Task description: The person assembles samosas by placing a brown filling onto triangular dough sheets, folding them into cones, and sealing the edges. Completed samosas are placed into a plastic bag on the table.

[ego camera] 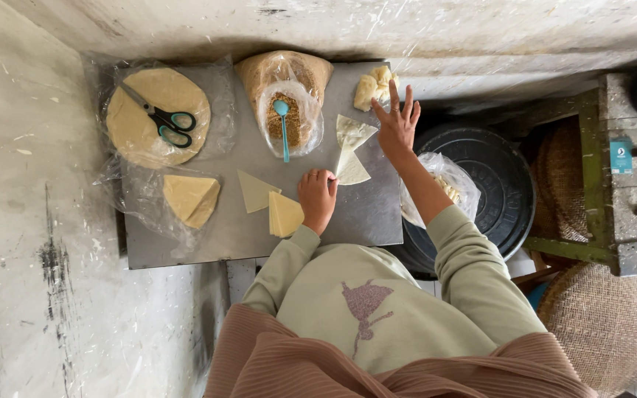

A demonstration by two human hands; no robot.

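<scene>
Over on the far left of the grey metal tray (186,247), sitting on clear plastic wrap (123,188): a round stack of pale dough sheets (138,125) with black-and-teal scissors (162,118) lying on top. Just below that, lying on the same plastic, a thick wedge-shaped pile of cut sheets (191,199). Moving right, resting flat on the bare tray, a single thin triangle (254,191), and touching its lower corner a small stack of triangles (284,214). Up at the back edge, slumping open, a plastic bag of brownish filling (287,103) with a teal spoon (284,125) sticking out of it. Then the left hand (318,197), curled narrow, fingertips pinching down on the edge of a folded dough piece (351,151) near the tray's middle, knuckles just beside the small triangle stack. Hovering next, the right hand (397,124), fingers spread wide, holding nothing, just right of the folded piece's upper flap. Sitting behind it at the tray's back corner, a lump of pale folded pieces (374,86). Off the tray's right edge, lying on a round dark lid (495,184), a clear bag (447,184).
</scene>
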